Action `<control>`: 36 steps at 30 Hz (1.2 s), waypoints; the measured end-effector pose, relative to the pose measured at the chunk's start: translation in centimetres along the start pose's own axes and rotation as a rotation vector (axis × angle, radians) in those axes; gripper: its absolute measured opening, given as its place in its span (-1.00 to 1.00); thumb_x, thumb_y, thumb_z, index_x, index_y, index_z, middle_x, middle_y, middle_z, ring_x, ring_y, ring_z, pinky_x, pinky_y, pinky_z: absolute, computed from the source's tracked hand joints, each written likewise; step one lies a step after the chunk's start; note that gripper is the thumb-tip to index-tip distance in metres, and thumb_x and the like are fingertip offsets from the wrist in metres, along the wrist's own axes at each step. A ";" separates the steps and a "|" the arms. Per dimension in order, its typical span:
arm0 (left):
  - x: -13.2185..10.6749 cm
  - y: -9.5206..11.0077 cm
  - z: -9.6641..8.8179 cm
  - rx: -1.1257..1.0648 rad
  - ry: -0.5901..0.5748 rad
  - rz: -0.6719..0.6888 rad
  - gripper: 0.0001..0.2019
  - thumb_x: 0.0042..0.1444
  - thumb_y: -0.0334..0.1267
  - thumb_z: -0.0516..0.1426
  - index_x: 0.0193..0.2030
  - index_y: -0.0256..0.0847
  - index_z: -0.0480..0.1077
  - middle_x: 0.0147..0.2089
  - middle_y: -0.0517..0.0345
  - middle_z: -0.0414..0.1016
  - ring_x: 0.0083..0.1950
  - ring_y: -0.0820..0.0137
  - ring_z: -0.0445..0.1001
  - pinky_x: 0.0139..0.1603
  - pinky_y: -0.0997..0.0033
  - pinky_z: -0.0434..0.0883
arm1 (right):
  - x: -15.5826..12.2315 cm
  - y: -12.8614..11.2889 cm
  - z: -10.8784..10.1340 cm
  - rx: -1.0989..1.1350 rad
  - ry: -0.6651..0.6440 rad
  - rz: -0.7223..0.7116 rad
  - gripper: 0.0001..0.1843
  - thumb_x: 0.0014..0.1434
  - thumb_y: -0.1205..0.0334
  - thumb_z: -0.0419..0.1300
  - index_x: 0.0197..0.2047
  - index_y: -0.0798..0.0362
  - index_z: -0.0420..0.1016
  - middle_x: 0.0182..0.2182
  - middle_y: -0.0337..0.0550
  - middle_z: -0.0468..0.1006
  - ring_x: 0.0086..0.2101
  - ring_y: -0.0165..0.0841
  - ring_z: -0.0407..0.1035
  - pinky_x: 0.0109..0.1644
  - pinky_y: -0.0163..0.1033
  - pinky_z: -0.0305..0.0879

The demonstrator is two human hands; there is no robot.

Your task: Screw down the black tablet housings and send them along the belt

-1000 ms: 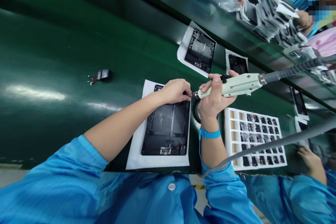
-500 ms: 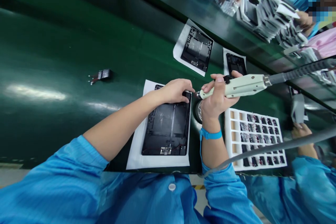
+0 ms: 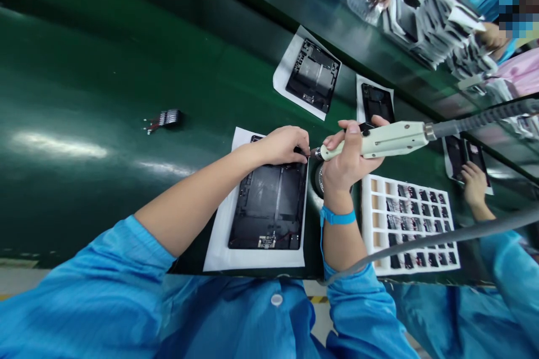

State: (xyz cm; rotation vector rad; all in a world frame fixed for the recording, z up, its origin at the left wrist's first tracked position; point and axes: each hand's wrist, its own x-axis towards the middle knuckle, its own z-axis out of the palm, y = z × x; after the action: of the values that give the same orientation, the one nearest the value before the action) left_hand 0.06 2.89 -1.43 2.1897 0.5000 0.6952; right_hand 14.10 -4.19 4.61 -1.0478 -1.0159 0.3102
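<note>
Driving a fastener, by the look of it, at the top right corner of the black case (image 3: 269, 207), which lies on a white sheet (image 3: 219, 235) on the green belt (image 3: 105, 95). Right hand (image 3: 343, 165) is wrapped tight round the screwdriver (image 3: 387, 139), tip at that corner. Left hand (image 3: 282, 146) has its fingers bunched closed beside the tip; can't tell if they pinch anything. Next move needs the tip square on the hole. Parts tray (image 3: 365, 219) is just to the right.

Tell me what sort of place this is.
Probably an electronics assembly line: a green conveyor belt carries black shells on white sheets, the right hand holds a cabled screwdriver, and a tray of small parts sits beside it.
</note>
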 end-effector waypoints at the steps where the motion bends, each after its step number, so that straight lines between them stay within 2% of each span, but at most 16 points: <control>1: 0.0 0.0 0.0 -0.008 -0.001 0.002 -0.93 0.22 -0.35 0.48 -0.18 -0.10 0.80 -0.07 0.11 0.76 0.01 0.26 0.69 0.06 0.33 0.49 | 0.0 0.0 0.0 0.004 -0.001 -0.004 -0.50 0.38 -0.14 0.43 0.17 -0.11 0.36 -0.32 -0.40 0.62 -0.59 -0.50 0.39 -0.42 -0.23 0.50; 10: -0.1 -0.3 0.0 0.009 -0.011 0.024 -0.94 0.26 -0.30 0.45 -0.24 -0.07 0.80 -0.10 0.12 0.78 0.00 0.26 0.69 0.04 0.34 0.48 | -0.1 0.2 0.0 0.015 -0.007 -0.013 -0.52 0.40 -0.10 0.42 0.17 -0.10 0.35 -0.33 -0.42 0.62 -0.61 -0.50 0.38 -0.44 -0.24 0.48; 19: 0.0 0.1 -0.1 -0.021 0.011 -0.029 -0.95 0.19 -0.34 0.49 -0.26 -0.10 0.79 -0.19 0.13 0.75 -0.07 0.27 0.68 -0.02 0.35 0.46 | -0.1 -0.1 0.0 0.009 0.002 -0.020 -0.54 0.41 -0.10 0.42 0.17 -0.12 0.35 -0.28 -0.39 0.63 -0.62 -0.53 0.35 -0.44 -0.25 0.49; 26: 0.0 0.3 -0.2 -0.042 0.002 -0.050 -0.94 0.16 -0.34 0.50 -0.29 -0.11 0.77 -0.18 0.13 0.75 -0.06 0.27 0.69 -0.01 0.36 0.47 | -0.4 -0.3 0.1 0.022 -0.008 0.012 -0.56 0.41 -0.05 0.42 0.17 -0.11 0.35 -0.26 -0.37 0.66 -0.61 -0.54 0.37 -0.43 -0.26 0.51; 31: 0.0 0.3 -0.2 -0.032 -0.016 -0.055 -0.93 0.18 -0.33 0.50 -0.30 -0.12 0.76 -0.17 0.15 0.76 -0.07 0.28 0.68 -0.02 0.36 0.47 | -0.3 -0.5 0.3 0.036 0.001 -0.002 -0.59 0.39 -0.02 0.42 0.14 -0.10 0.38 -0.33 -0.42 0.63 -0.61 -0.52 0.39 -0.44 -0.27 0.50; 33: 0.0 0.4 -0.4 -0.027 -0.020 -0.053 -0.93 0.16 -0.34 0.52 -0.25 -0.13 0.77 -0.14 0.13 0.76 -0.06 0.26 0.69 -0.01 0.35 0.48 | -0.3 -0.5 0.2 0.052 0.002 0.003 -0.60 0.39 0.02 0.42 0.15 -0.09 0.39 -0.34 -0.42 0.64 -0.61 -0.51 0.40 -0.43 -0.27 0.50; 36: -0.2 0.5 -0.7 -0.042 -0.011 -0.041 -0.68 0.14 -0.44 0.50 0.03 -0.14 0.78 -0.02 0.09 0.77 0.01 0.24 0.71 0.03 0.35 0.53 | -0.2 -0.6 0.0 0.060 0.004 0.018 -0.60 0.39 0.04 0.42 0.16 -0.08 0.40 -0.30 -0.39 0.67 -0.62 -0.52 0.39 -0.42 -0.26 0.51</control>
State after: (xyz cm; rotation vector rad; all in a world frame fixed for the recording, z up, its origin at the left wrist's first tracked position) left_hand -0.47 2.90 -0.73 2.1369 0.5182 0.6655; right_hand 13.84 -4.60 4.97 -1.0030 -0.9889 0.3511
